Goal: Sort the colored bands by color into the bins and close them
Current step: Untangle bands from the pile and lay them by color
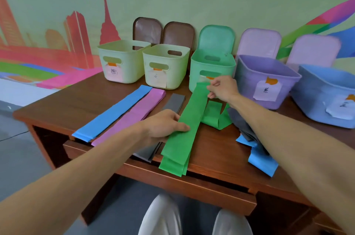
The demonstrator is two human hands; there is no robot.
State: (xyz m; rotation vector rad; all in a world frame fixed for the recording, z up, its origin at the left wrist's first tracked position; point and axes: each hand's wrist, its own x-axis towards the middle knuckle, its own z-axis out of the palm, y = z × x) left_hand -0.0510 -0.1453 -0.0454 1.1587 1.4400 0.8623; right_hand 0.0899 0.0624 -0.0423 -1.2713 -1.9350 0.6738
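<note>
A long green band [184, 134] is laid lengthwise on the wooden table [86, 98], its near end hanging over the near edge. Its far end is pinched between thumb and fingers of the right hand [222, 88], just in front of the open green bin [228, 67]. The band's middle is pressed from the left by the straight fingers of the left hand [165, 125]. A blue band [113, 113], a pink band [132, 117] and a grey band [173, 101] are laid to the left. A second green band [213, 115] is folded just to the right.
</note>
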